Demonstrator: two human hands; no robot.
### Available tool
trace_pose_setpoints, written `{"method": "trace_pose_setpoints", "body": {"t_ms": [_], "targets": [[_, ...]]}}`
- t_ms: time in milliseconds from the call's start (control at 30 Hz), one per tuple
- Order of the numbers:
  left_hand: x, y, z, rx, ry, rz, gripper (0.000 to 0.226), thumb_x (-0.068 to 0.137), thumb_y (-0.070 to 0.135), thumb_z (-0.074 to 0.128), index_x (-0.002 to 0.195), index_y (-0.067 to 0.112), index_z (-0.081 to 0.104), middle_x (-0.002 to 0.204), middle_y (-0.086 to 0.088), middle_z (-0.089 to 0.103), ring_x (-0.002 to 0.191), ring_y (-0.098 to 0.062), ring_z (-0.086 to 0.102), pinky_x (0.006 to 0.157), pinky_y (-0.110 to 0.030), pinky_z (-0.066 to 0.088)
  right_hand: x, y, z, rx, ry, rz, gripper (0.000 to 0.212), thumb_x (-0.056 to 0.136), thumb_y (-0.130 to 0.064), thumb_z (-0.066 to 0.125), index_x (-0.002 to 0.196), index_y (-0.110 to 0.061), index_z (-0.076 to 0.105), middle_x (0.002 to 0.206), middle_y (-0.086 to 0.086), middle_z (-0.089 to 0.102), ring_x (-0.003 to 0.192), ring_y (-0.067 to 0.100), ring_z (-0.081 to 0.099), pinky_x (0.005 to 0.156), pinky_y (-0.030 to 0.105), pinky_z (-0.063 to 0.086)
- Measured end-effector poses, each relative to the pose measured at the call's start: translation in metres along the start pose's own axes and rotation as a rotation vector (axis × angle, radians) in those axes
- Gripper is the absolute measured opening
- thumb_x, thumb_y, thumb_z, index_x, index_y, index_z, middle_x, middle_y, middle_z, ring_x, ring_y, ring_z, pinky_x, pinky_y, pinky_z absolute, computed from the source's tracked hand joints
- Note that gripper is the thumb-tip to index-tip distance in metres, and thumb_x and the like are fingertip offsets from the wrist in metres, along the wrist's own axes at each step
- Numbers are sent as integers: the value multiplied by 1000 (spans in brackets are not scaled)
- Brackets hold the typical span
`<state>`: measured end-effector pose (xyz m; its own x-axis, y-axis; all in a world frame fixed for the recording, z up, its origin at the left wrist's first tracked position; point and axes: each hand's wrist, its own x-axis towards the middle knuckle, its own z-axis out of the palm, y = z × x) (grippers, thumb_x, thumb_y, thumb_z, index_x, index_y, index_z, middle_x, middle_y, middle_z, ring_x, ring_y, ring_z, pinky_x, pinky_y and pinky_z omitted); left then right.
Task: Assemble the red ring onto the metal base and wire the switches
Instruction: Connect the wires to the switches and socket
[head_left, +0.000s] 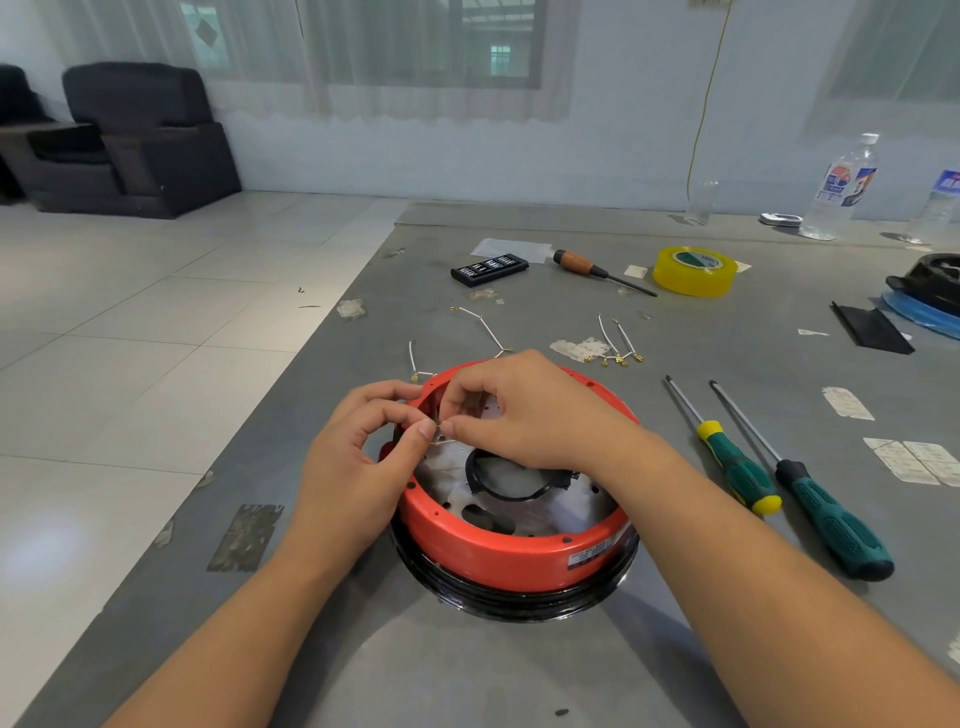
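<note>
while the red ring (511, 558) is sitting seated over the metal base (524, 512) near the front edge of the grey table (649, 649), both hands are working at its far-left inner wall, which suggests the ring fitting is done and the wiring is in progress. the left hand (348, 467) is curling against the outside of the ring, thumb and forefinger closing on a small brass-tipped wire end (440, 425), probably to steady it. the right hand (524, 410) is reaching across the ring from above, fingers bent, pinching the same wire end from the opposite side. whether a switch sits behind the fingers cannot be told. spare white wires (615, 343) are lying just beyond the ring, within reach for the remaining connections. two green-handled screwdrivers (779, 483) are lying to the right, untouched. a yellow tape roll (693, 270) and a bit case (488, 268) are sitting farther back.
</note>
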<state>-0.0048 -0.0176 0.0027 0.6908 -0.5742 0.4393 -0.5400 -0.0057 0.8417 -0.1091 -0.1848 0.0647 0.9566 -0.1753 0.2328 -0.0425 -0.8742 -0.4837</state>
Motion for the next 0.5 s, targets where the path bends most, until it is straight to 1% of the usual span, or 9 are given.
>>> {"method": "trace_pose_setpoints", "body": {"t_ms": [67, 200, 300, 500], "targets": [[0, 1, 0, -8, -4, -2, 18, 93, 13, 74, 82, 26, 75, 117, 18, 69, 118, 0, 62, 101, -22, 43, 0, 0, 0, 4, 4, 1, 4, 91, -30, 72, 90, -27, 74, 82, -11, 72, 80, 6, 65, 78, 38, 54], [0, 1, 1, -22, -26, -11, 15, 95, 12, 72, 84, 21, 75, 118, 14, 70, 119, -3, 62, 107, -30, 46, 0, -1, 1, 21, -18, -6, 4, 94, -27, 71, 94, -25, 74, 87, -10, 73, 84, 8, 65, 81, 38, 53], [2, 1, 2, 2, -32, -5, 15, 96, 12, 70, 85, 21, 74, 118, 16, 69, 121, -6, 60, 109, -34, 45, 1, -1, 2, 11, -33, -21, 5, 96, -24, 69, 97, -23, 73, 89, -11, 71, 85, 8, 63, 83, 37, 52], [2, 1, 1, 25, -43, -8, 16, 97, 12, 71, 84, 23, 73, 117, 19, 68, 124, -9, 57, 109, -35, 43, 0, -2, 2, 23, -49, -14, 5, 97, -23, 67, 98, -20, 71, 92, -9, 70, 89, 11, 63, 85, 39, 52]]}}
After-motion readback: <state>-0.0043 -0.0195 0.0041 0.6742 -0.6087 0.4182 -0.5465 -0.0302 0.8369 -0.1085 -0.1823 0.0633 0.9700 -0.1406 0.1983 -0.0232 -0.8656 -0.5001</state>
